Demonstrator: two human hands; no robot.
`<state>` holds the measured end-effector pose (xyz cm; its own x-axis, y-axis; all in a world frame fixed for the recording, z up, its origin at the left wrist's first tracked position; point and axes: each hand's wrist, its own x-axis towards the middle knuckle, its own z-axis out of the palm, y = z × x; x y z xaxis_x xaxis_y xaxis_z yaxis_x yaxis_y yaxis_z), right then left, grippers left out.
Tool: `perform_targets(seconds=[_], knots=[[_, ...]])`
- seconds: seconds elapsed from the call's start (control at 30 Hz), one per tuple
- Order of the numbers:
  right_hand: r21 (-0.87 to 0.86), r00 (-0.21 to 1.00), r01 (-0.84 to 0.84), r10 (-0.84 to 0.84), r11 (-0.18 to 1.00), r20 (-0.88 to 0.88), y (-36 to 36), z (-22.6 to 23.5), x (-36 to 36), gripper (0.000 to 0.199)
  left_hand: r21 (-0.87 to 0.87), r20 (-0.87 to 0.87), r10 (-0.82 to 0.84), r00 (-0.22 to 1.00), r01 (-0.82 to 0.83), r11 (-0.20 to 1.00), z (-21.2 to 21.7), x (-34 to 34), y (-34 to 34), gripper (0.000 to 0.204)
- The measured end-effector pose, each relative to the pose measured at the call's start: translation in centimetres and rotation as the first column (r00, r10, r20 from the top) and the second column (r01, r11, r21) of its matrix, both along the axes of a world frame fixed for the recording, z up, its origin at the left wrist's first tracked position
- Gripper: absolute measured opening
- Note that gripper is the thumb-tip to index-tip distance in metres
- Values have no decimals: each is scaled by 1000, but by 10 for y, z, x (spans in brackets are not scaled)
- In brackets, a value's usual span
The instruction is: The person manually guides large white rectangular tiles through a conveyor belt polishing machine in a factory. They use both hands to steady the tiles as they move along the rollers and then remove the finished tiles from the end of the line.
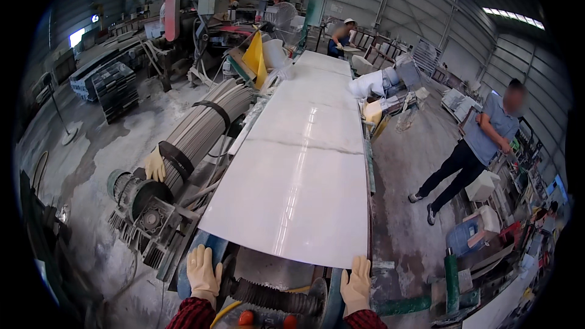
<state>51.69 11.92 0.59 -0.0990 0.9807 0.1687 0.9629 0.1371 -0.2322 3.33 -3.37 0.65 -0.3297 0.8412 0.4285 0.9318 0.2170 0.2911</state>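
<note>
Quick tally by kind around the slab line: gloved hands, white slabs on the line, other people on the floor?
Gloved hands: 3: left hand, right hand, a co-worker's glove
White slabs: 2
Other people in full view: 3
Total: 8

Both forearms cut off at bottom edge; co-worker's [481, 140] face blurred
</note>
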Motion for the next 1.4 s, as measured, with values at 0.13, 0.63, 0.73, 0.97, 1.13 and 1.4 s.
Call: perform_targets(seconds=[0.13, 0.63, 0.73, 0.97, 1.13, 1.4], knots=[[39, 999, 32, -31, 999, -45, -30, -1, -4, 70, 24, 16, 4, 1000, -5, 1000, 8, 1, 0, 60], [-26, 988, 148, -147, 989, 39, -94, -13, -15, 65, 63, 43, -69, 997, 66, 996, 6, -62, 75, 64], [13, 991, 130, -131, 991, 24, -96, -19, -11, 62, 102, 31, -67, 997, 64, 993, 4, -58, 77, 60], [121, 999, 49, -50, 991, 10, -101, -30, -3, 60, 133, -5, -96, 995, 96, 986, 17, -57, 72, 45], [123, 996, 85, -87, 989, 8, -106, -19, -9, 59, 130, 94, -111, 989, 98, 987, 31, -54, 69, 36], [370, 993, -78, 37, 926, 115, -111, 6, -25, 52, 230, 193, -27, 981, -19, 973, 35, -59, 62, 23]])
